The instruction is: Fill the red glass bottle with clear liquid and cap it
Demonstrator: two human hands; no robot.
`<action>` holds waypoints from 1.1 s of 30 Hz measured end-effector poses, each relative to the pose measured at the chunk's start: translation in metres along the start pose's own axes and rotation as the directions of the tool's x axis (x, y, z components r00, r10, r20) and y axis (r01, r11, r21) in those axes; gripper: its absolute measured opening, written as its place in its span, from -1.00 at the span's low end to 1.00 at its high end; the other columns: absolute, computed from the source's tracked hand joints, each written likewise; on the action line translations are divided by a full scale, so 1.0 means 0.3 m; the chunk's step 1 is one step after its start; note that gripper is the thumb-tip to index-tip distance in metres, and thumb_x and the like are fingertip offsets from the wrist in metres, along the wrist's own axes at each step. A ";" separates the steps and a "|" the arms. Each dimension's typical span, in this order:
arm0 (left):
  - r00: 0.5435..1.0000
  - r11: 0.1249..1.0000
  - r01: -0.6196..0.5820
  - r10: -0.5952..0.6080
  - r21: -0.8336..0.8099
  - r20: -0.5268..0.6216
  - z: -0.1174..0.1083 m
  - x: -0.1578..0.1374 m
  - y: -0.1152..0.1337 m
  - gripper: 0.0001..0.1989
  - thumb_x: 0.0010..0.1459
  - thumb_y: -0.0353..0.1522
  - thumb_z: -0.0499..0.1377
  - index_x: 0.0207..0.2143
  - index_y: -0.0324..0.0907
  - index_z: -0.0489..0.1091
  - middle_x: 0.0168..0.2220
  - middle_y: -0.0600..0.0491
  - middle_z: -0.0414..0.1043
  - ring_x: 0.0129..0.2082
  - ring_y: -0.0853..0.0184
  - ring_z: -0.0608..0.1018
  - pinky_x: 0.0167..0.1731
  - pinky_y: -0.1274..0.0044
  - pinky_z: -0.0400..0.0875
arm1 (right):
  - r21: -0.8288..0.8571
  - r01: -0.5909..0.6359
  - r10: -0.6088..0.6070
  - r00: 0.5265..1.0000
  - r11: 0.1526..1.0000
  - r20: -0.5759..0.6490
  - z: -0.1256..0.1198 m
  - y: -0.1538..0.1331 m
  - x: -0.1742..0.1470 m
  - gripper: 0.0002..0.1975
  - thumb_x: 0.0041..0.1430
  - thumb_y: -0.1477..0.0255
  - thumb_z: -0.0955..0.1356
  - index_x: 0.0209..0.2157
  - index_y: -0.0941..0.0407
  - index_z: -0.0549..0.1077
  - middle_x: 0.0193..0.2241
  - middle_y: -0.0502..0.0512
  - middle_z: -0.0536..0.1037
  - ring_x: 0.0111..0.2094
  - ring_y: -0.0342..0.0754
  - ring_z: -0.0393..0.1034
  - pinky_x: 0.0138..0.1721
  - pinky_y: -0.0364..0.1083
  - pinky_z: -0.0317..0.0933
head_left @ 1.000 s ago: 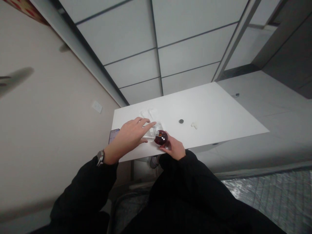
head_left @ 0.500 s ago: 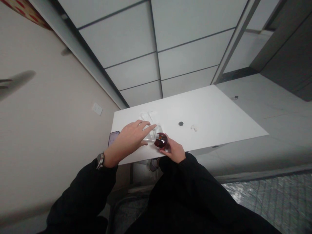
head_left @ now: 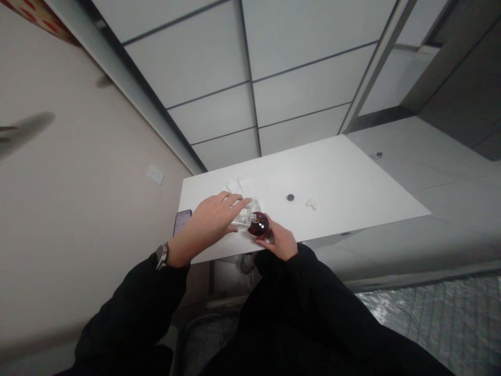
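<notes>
My left hand is closed around a clear, flat-sided bottle tipped on its side. The bottle's neck points right, at the top opening of a dark red-brown round bottle. Around that brown bottle's right side and front wraps my right hand, keeping it near the table's front edge. Neck and opening meet or nearly meet; I cannot tell whether they touch. Any liquid passing between them is too small to make out.
On the white table lie a dark round cap, a small whitish piece and clear plastic-looking pieces behind my left hand. A phone rests at the left edge. White panelled doors stand behind.
Both hands and both bottles keep nearly the same pose. The whole view has shifted very slightly.
</notes>
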State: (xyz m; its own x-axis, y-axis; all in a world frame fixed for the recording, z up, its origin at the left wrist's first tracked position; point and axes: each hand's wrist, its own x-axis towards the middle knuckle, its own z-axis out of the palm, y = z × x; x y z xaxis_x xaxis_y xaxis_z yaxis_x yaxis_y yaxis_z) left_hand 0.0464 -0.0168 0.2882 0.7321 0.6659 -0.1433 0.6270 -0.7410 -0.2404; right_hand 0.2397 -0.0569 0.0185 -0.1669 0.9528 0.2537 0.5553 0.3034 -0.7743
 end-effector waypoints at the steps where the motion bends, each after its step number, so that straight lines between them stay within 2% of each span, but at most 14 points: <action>1: 1.000 1.000 -0.001 0.001 0.000 -0.004 0.004 0.001 -0.001 -0.31 0.23 -0.30 0.41 0.33 -0.18 0.24 0.23 -0.18 0.47 0.18 0.04 0.52 0.04 0.31 0.50 | 0.000 -0.001 0.001 1.000 1.000 -0.002 0.000 0.001 0.000 0.01 0.18 0.13 0.54 0.51 0.04 0.05 0.19 0.28 0.58 0.12 0.26 0.57 0.11 0.19 0.48; 20: 1.000 1.000 -0.014 0.014 -0.009 -0.006 -0.001 0.008 -0.002 -0.40 0.18 -0.31 0.45 0.20 -0.14 0.33 0.21 -0.13 0.48 0.16 0.03 0.51 0.03 0.31 0.49 | 0.008 -0.019 0.019 1.000 1.000 -0.001 -0.001 -0.002 -0.001 0.00 0.18 0.12 0.54 0.50 0.03 0.07 0.19 0.28 0.58 0.11 0.26 0.57 0.12 0.18 0.47; 33: 0.998 0.999 -0.048 0.047 -0.009 -0.044 0.014 0.003 -0.010 -0.35 0.14 -0.31 0.47 0.23 -0.11 0.35 0.22 -0.14 0.44 0.17 0.00 0.49 0.05 0.27 0.48 | 0.023 -0.004 0.004 1.000 1.000 0.000 -0.002 0.000 0.000 0.01 0.18 0.12 0.53 0.51 0.02 0.05 0.20 0.28 0.58 0.13 0.28 0.55 0.14 0.21 0.45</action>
State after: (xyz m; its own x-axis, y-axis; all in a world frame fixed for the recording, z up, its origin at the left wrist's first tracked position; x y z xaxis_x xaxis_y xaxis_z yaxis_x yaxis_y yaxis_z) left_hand 0.0441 -0.0136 0.2846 0.7720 0.6256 -0.1121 0.5937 -0.7728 -0.2242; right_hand 0.2401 -0.0568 0.0188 -0.1644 0.9540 0.2507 0.5373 0.2998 -0.7883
